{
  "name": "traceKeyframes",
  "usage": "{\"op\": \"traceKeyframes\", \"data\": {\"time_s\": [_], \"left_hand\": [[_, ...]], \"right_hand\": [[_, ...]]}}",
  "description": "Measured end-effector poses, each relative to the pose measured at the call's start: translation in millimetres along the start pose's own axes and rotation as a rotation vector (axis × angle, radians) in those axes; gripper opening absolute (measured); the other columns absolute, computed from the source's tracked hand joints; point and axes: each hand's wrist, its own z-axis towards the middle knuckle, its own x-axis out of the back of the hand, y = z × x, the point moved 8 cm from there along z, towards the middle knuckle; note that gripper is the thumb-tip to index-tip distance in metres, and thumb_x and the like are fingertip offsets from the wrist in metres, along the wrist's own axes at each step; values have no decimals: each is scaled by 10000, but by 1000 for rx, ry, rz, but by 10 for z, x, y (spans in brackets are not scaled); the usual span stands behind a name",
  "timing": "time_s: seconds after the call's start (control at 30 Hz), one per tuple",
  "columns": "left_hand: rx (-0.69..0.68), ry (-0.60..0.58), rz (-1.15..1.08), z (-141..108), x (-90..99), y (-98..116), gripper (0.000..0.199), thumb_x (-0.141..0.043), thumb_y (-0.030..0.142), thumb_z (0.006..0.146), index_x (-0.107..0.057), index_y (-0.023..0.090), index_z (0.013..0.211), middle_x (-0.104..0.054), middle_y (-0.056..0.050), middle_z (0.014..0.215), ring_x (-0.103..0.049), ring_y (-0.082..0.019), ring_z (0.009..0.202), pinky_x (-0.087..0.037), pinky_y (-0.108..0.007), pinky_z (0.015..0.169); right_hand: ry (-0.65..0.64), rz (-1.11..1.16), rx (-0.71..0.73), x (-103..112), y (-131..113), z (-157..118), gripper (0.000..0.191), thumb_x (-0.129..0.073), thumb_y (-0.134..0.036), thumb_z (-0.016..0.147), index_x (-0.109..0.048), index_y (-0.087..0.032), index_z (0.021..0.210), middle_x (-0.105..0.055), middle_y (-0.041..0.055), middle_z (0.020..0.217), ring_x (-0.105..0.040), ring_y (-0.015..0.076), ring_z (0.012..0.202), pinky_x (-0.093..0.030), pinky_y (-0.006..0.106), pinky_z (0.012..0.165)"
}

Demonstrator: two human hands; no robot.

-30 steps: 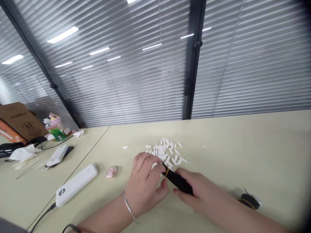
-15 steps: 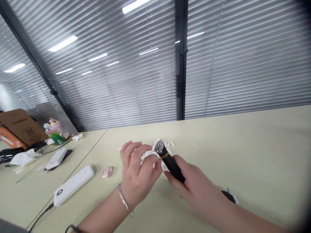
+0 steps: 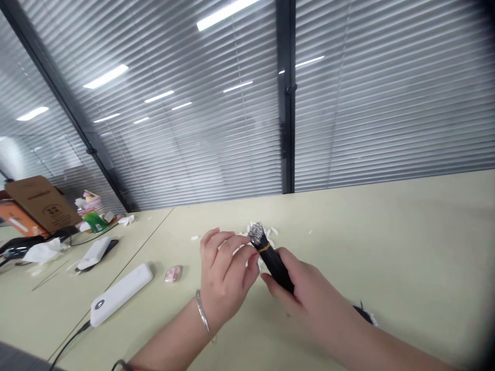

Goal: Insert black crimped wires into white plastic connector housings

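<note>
My right hand (image 3: 305,288) is wrapped round a bundle of black wires (image 3: 276,265), tilted up and to the left. Bare silvery ends show at the bundle's upper tip, and a yellow band (image 3: 264,248) ties it just below them. Thumb and forefinger of my left hand (image 3: 228,268) are pinched together at the left side of the bundle, close to the band. What they grip, if anything, is too small to make out. Small white pieces (image 3: 274,231) lie on the table behind the bundle, partly hidden by my hands.
On the pale table (image 3: 386,232), a white power bank (image 3: 121,294) with a black cable lies left of a small pink object (image 3: 172,274). Farther left are tissues (image 3: 45,251), a green-labelled bottle (image 3: 95,221) and a cardboard box (image 3: 42,203). A dark object (image 3: 363,313) sits behind my right forearm.
My left hand has shifted slightly right, and its fingers have drawn closer to the banded end of the bundle. My right hand keeps its hold almost unmoved. The view has tilted slightly.
</note>
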Motion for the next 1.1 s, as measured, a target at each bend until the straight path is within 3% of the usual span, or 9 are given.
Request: {"op": "traceKeyframes", "data": {"time_s": [0.43,0.63,0.7,0.77,0.87,0.93,0.97,1.03,1.1], "left_hand": [[-13,15,186,52,26,46,170,-561,-1,822,-590,159,870,-572,-95,1012,-543,-221,979,-439,-438,971],[66,49,170,114,124,-135,144,-563,34,865,-573,178,874,-552,-97,1047,-532,-233,1014,-459,-407,905],[193,40,9,65,132,-242,129,-546,62,900,-564,189,911,-548,-81,1052,-541,-212,1026,-472,-365,889],[440,-18,-260,-69,22,-380,78,-502,161,968,-552,206,1008,-551,-79,1090,-555,-195,1049,-487,-348,900],[830,-257,-870,-381,-423,-351,328,-399,472,1022,-529,211,1173,-577,-112,1161,-581,-226,1080,-500,-408,947],[958,-431,-1233,-512,-666,-130,510,-415,622,970,-539,196,1219,-590,-132,1199,-560,-272,1163,-456,-466,1031],[1008,-455,-1332,-542,-723,-57,529,-471,629,948,-537,193,1241,-590,-133,1216,-536,-285,1210,-426,-476,1069],[1072,-415,-1399,-544,-754,-3,507,-558,570,933,-525,197,1275,-578,-123,1254,-501,-277,1264,-368,-466,1127],[1095,-367,-1387,-505,-738,5,491,-576,543,934,-522,193,1275,-582,-121,1249,-529,-262,1226,-378,-450,1122]], "right_hand": [[4,45,4,-24,-25,-35,296,-350,-499,824,-422,-214,864,-580,38,667,-511,169,546,-400,284,521],[-22,76,3,-50,-16,-50,277,-395,-488,856,-414,-212,842,-484,-9,594,-482,144,502,-386,251,471],[-21,87,3,-42,-11,-50,300,-393,-508,873,-417,-209,862,-479,-13,603,-485,142,500,-403,257,475],[-7,96,14,-25,-11,-49,320,-377,-520,899,-426,-205,902,-492,-10,623,-499,146,510,-432,272,496],[11,107,65,-35,-16,-52,340,-358,-507,945,-451,-191,1028,-585,46,771,-602,180,670,-512,303,604],[22,102,128,-67,-20,-53,340,-349,-444,961,-444,-186,1160,-622,105,978,-644,208,888,-554,343,757],[31,90,161,-77,-21,-49,356,-351,-403,955,-429,-185,1226,-608,131,1092,-628,226,1011,-550,378,844],[47,39,214,-68,-29,-34,424,-385,-329,915,-416,-175,1308,-533,171,1271,-547,272,1195,-508,468,961],[50,-25,244,11,-64,-10,475,-442,-284,861,-456,-159,1319,-489,188,1329,-503,305,1246,-488,519,983]]}}
